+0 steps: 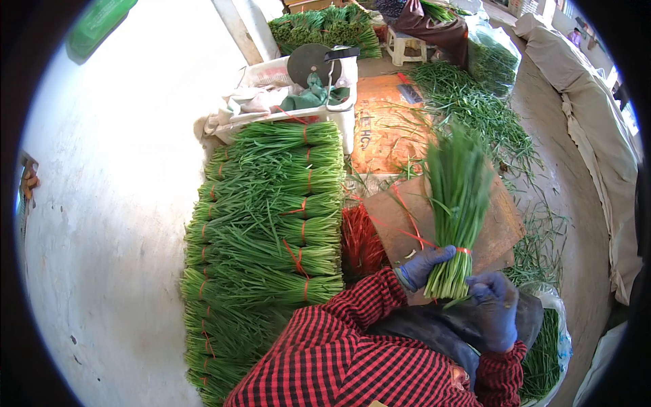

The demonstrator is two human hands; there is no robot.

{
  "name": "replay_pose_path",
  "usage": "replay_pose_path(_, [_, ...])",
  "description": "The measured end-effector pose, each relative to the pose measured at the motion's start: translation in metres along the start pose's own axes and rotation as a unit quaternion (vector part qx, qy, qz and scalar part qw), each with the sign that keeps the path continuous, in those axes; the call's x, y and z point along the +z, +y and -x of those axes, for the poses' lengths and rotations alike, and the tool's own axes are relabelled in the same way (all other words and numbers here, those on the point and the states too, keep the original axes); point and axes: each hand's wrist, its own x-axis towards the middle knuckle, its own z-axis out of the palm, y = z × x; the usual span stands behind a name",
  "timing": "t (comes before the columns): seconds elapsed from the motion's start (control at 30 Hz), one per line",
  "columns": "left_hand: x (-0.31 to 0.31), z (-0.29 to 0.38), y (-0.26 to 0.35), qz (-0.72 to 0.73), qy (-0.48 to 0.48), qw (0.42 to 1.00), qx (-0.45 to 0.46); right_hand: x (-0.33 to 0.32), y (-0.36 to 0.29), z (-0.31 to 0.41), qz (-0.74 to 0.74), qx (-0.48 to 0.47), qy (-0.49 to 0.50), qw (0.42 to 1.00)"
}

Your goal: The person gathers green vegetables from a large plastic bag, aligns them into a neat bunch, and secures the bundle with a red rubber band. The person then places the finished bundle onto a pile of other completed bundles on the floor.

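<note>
A bunch of long green leaf stalks, which look like garlic chives (pixel 455 213), stands upright over the board before me, its tops blurred. A red tie (pixel 463 250) circles it low down. My left hand (pixel 424 265), in a blue-purple glove, grips the bunch from the left near the tie. My right hand (pixel 494 308), gloved alike, is curled beside the cut stem ends on the right; whether its fingers pinch anything is hidden. A loose green strand (pixel 456 301) shows at the stem ends. Beneath the bunch lies a brown board (pixel 402 213) crossed by red strips.
Tied bunches (pixel 274 219) are stacked along my left by a white wall (pixel 112 229). Red strips (pixel 361 239) lie beside the board. Further off are a white crate (pixel 348 119), an orange sack (pixel 386 127) and leaf scraps (pixel 488 112). A plastic bag (pixel 562 330) of greens stands at right.
</note>
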Motion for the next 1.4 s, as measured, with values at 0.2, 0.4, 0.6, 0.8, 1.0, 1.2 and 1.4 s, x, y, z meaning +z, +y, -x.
replay_pose_path(0.2, [-0.029,0.039,0.091,-0.062,0.08,0.955,0.28,-0.045,0.027,-0.009,0.019,0.201,0.195,0.96])
replay_pose_path(0.4, [-0.156,0.082,0.23,-0.082,0.209,0.874,0.431,-0.07,0.045,0.006,-0.042,0.209,0.222,0.951])
replay_pose_path(0.6, [-0.281,0.099,0.293,-0.114,0.585,0.762,0.252,-0.06,0.043,0.012,0.013,0.228,0.227,0.947])
replay_pose_path(0.8, [-0.317,0.093,0.332,-0.055,0.645,0.737,0.195,-0.054,0.058,0.02,-0.01,0.221,0.256,0.941])
replay_pose_path(1.0, [-0.32,0.089,0.347,-0.09,0.657,0.729,0.17,-0.053,0.078,0.026,0.018,0.27,0.261,0.927])
replay_pose_path(1.2, [-0.267,0.092,0.249,-0.248,0.636,0.658,0.317,-0.056,0.088,0.037,0.042,0.227,0.28,0.932])
replay_pose_path(1.4, [-0.198,0.06,0.038,-0.27,0.578,0.728,0.252,-0.06,0.09,0.043,0.047,0.194,0.238,0.95])
